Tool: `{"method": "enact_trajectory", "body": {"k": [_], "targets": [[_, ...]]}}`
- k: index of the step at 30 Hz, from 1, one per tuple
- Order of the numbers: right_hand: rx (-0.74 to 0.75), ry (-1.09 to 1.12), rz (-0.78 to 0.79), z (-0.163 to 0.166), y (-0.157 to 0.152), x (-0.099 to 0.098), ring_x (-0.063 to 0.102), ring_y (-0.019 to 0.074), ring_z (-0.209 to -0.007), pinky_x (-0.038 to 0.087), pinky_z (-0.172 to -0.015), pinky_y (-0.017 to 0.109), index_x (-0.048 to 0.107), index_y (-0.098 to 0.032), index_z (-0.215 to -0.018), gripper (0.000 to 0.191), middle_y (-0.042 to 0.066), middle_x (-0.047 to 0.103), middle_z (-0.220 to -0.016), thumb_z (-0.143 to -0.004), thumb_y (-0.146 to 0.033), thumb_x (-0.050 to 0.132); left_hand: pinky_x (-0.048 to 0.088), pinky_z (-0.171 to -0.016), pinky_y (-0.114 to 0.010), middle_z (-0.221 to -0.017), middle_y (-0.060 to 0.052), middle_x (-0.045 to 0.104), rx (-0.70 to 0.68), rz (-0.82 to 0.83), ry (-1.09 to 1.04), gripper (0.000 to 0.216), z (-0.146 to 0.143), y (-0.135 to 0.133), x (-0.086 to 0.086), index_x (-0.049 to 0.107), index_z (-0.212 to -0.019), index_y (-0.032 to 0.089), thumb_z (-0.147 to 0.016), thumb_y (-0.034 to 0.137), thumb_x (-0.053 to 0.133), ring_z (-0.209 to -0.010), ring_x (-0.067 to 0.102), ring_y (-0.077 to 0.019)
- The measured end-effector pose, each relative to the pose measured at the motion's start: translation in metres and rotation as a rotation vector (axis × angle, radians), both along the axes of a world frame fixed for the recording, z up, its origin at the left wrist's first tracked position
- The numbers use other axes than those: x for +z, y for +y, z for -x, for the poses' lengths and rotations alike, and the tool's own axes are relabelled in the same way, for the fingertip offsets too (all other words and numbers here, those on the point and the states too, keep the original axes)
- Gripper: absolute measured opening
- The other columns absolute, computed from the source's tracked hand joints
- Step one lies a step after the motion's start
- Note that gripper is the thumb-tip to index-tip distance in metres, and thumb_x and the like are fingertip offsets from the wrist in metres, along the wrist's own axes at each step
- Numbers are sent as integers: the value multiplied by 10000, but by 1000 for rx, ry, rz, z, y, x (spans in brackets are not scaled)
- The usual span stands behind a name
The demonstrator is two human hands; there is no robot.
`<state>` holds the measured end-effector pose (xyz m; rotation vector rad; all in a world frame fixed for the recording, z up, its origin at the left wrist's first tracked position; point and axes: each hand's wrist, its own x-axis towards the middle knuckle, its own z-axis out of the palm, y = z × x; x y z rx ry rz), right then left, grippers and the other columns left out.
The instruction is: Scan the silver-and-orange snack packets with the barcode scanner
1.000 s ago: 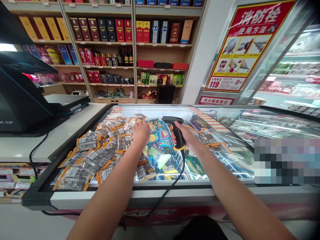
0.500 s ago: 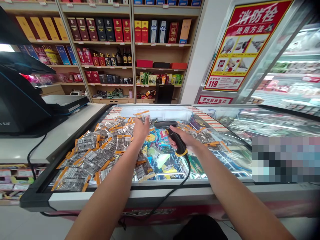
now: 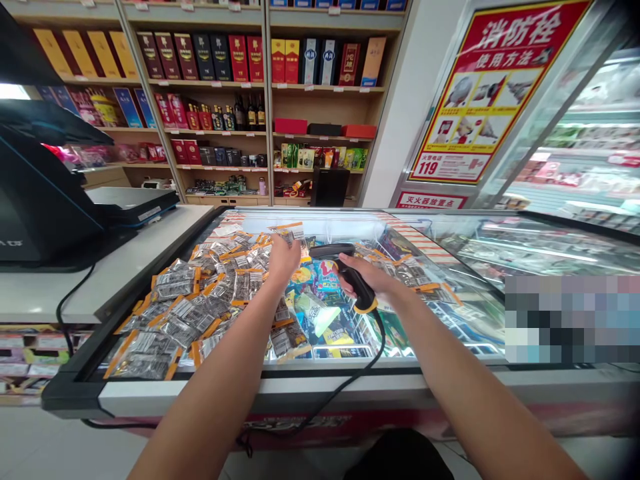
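Observation:
My left hand (image 3: 283, 257) holds up a small clear snack packet with orange edges (image 3: 292, 233) above the far part of the glass freezer lid (image 3: 440, 320). Several similar packets (image 3: 185, 310) lie spread over the left half of that lid. My right hand (image 3: 370, 277) grips a black barcode scanner with a yellow ring (image 3: 350, 270), its head pointing left toward the raised packet. The scanner's black cable (image 3: 345, 383) hangs over the freezer's front edge.
A black checkout terminal (image 3: 45, 200) stands on the white counter (image 3: 125, 260) at left. Shelves of boxed goods and bottles (image 3: 250, 100) fill the back wall. A red fire-hydrant poster (image 3: 490, 87) and a glass-door fridge (image 3: 590, 147) are at right.
My left hand picked one packet off the pile and lifted it. My right hand tipped the scanner down and turned its head left toward the packet.

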<state>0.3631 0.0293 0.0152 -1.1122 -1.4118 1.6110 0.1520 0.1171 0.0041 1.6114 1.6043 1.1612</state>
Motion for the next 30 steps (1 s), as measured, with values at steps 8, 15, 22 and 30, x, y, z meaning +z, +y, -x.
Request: {"method": "enact_trajectory", "body": {"k": [8,15,22,30], "targets": [[-25,-18,-9,0,0,1,500,127,-444,424,-433,251,611,-192,-836,589,-11,564,-525,-812,-773,699,492,-789,-392,-1053,-144,680,-30,-7,29,279,-2,-2,0,421,-1201,205,-973,324,530,-966,690,-326],[-61,-60,-3,2,-4,5,509,138,-456,429,-443,262,604,-196,-819,571,-4,560,-528,-815,-758,703,507,-819,-398,-1121,-154,715,-39,-6,34,478,-1,-4,1,373,-1408,184,-977,335,514,-996,706,-327],[-77,-45,-8,3,-6,7,502,134,-451,412,-434,261,599,-201,-833,562,-12,554,-535,-809,-750,714,518,-844,-408,-1185,-182,713,-46,-9,34,535,-1,-5,1,356,-1483,144,-987,294,490,-1056,705,-337],[-90,-55,-33,2,-9,9,490,134,-455,398,-435,253,603,-204,-853,524,-12,548,-534,-879,-724,653,508,-969,-440,-1317,-210,675,-30,-34,36,611,1,-1,-1,298,-1567,123,-1008,286,482,-1200,667,-358]]}}
